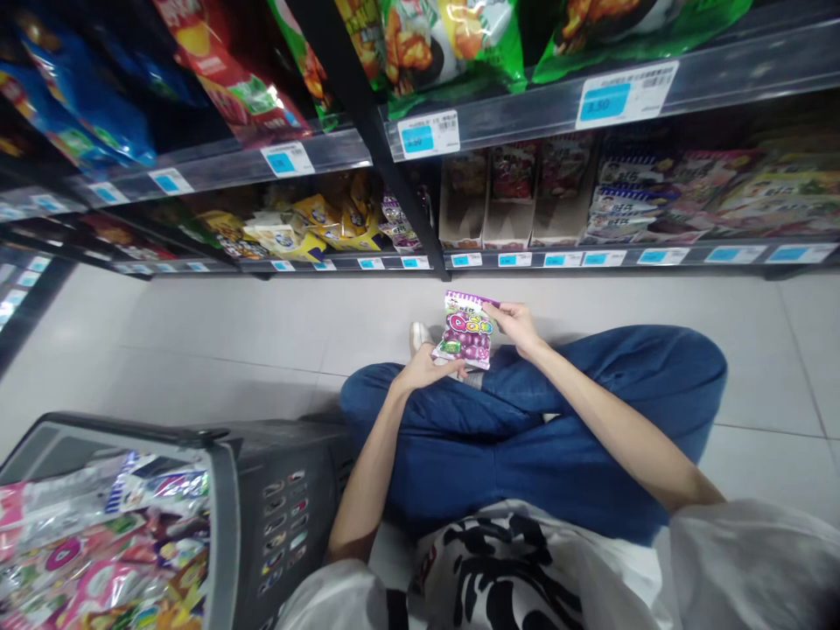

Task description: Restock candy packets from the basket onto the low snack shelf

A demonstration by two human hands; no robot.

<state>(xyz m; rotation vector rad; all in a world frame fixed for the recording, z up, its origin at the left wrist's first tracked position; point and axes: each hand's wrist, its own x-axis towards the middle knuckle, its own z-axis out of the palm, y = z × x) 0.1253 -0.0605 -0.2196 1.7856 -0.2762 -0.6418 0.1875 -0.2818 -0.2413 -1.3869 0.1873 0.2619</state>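
Between my hands, in front of my crossed legs, is a purple-and-white bag of gummy candy [467, 331] printed with grapes and colourful letters. My left hand [423, 369] grips its lower edge, with the thumb across the front. At the upper right corner, my right hand [515, 324] pinches the bag. The printed front faces up toward me. Straight ahead, on the bottom shelf, stand open cardboard display boxes [508, 229] holding a few dark red packets at their backs.
A grey shopping basket [227, 507] full of candy bags [85, 560] stands at my left. Stacked candy packets [623, 210] and yellow snack bags [338, 214] fill parts of the bottom shelf. Green snack bags [452, 44] hang over the upper shelf edge [518, 112], which carries price tags.
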